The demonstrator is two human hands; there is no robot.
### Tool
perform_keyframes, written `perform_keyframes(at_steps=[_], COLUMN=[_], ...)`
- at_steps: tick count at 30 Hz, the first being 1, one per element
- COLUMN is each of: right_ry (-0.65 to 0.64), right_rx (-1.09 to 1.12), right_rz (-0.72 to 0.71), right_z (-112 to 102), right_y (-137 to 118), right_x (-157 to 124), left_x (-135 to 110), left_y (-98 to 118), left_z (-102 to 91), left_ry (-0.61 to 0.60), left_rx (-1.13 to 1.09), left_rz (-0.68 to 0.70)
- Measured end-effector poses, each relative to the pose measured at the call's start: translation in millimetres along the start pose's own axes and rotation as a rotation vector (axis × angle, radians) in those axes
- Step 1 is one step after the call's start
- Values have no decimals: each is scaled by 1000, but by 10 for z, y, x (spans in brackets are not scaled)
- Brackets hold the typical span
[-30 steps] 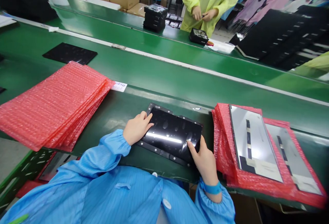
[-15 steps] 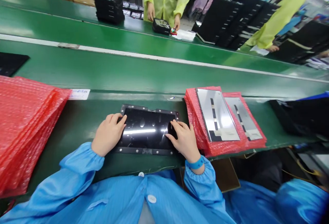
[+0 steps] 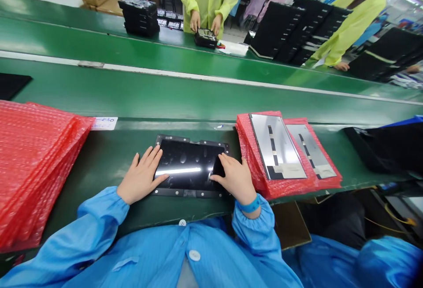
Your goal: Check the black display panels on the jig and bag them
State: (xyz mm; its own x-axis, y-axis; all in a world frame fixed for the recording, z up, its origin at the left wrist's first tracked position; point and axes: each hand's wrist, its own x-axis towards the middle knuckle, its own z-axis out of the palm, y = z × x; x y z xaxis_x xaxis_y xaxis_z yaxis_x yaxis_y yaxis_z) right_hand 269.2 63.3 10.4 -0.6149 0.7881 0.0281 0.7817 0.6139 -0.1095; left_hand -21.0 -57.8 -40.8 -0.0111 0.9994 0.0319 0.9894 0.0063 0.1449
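Head view, item by item.

My left hand: open, fingers spread and flat, holding nothing, fingertips at the left edge of the panel.

My right hand: also open, fingers laid over the panel's right end, pressing lightly at most, no grip.

Black glossy panel: flat rectangle, mirror-smooth, in a dark tabbed frame with round fasteners, lying on the green belt directly before me.

Red bubble wrap pouches: pimpled, soft, slippery, stacked to my left.

Silver-faced panels: two, striped, on red pouches just right of my right hand.

Risks: skin oil smearing the gloss; grit on the belt scratching the panel's underside; my blue cuffed sleeve snagging the pouch stack.
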Motion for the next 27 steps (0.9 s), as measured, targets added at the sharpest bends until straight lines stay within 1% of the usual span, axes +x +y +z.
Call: perform_keyframes(at_steps=[2,4,6,8,10,12,14,16,18,19,21,22,24,27], right_ry=[3,-25,-40,7,90,158,221,298,392,439,501,509,495,485], right_rx=[0,41,91,113,127,155,187,225,283,319,385,407,430,464], right_rz=[-5,-101,-219,-264,-254,-243,-241,-234,-221,-215,-209,-208,-195,-138], right_z=[-15,28,118,220,290,305,272,213,150,120,57,24,-50,-153], right_y=[-121,-267,-410,-519,-575,-582,-560,-528,-492,-473,-428,-404,-350,-264], right_x=[150,313,454,552,604,617,606,581,552,536,501,478,417,279], left_x=[-16,-39,-63,-77,-76,-57,-29,-4,11,15,22,28,43,71], left_y=[60,118,163,192,210,232,271,331,408,449,524,552,577,523], left_z=[17,35,58,85,100,87,33,-58,-166,-220,-320,-366,-452,-571], left_ry=[21,40,59,78,86,103,150,243,322,341,341,331,315,298], left_rx=[-3,-11,-28,-69,-148,-266,-414,-607,-878,-1033,-1323,-1435,-1595,-1772], left_rz=[-32,-52,-68,-101,-150,-211,-263,-307,-354,-380,-437,-464,-511,-555])
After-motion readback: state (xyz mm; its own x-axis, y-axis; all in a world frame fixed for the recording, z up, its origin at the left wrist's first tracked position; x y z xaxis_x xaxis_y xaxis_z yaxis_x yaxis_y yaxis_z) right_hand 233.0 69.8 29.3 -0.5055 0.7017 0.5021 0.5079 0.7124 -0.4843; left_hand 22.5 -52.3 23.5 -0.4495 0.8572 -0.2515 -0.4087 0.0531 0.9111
